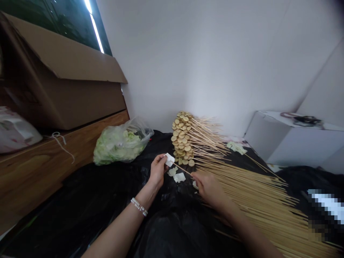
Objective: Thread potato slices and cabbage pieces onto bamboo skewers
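Note:
My left hand (158, 170), a beaded bracelet at its wrist, pinches a flat white piece of cabbage leaf (169, 159). Closed around a thin bamboo skewer (182, 168) is my right hand (206, 187). The skewer's far tip meets the white piece; whether it has gone through is too small to tell. Below the hands, loose white leaf pieces (179, 177) lie on black plastic sheeting (166, 218). Just beyond stands a pile of skewers threaded with round yellowish slices (183, 136), sticks pointing right.
Many bare bamboo skewers (258, 200) spread across the right side. A skewer with pale leaf (236, 147) lies behind them. At left are a clear bag of cut leaves (120, 143) and a cardboard box (80, 96) on a wooden surface. A white box (290, 139) stands right.

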The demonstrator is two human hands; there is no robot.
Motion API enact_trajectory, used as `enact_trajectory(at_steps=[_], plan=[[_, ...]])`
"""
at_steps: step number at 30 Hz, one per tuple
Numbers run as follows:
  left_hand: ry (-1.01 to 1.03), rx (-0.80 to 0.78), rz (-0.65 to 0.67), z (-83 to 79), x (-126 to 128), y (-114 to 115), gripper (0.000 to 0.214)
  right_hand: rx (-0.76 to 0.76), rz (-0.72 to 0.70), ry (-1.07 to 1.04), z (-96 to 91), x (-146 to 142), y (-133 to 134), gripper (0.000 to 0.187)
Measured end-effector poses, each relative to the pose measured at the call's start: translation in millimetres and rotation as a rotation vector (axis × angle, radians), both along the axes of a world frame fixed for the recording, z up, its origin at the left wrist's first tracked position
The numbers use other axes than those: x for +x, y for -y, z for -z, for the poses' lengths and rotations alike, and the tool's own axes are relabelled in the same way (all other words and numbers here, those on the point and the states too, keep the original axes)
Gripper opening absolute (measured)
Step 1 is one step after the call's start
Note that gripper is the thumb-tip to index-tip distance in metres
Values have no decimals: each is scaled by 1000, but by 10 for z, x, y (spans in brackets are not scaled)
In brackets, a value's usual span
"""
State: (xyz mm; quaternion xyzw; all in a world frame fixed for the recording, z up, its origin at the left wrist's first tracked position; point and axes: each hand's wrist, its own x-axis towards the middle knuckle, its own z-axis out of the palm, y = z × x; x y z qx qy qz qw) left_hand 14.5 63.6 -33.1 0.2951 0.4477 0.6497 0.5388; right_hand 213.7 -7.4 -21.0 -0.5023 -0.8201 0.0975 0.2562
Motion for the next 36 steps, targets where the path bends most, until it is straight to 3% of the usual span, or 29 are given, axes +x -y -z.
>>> enact_trajectory(at_steps=[12,18,25,30,36], plan=[[110,-101,114,22,47,-4,15,-73,77,23,105,-5,-22,30],[77,-27,234,36,113,23,29,-90,91,-42,130,-10,-57,30],[57,-57,146,26,12,-23,26,-87,108,-39,111,4,-64,31],[-90,58,54,68,8,-38,37,-100,108,-38,105,-9,-42,30],[-60,101,18,72,2,-68,39,-33,74,-78,59,-22,-9,26]])
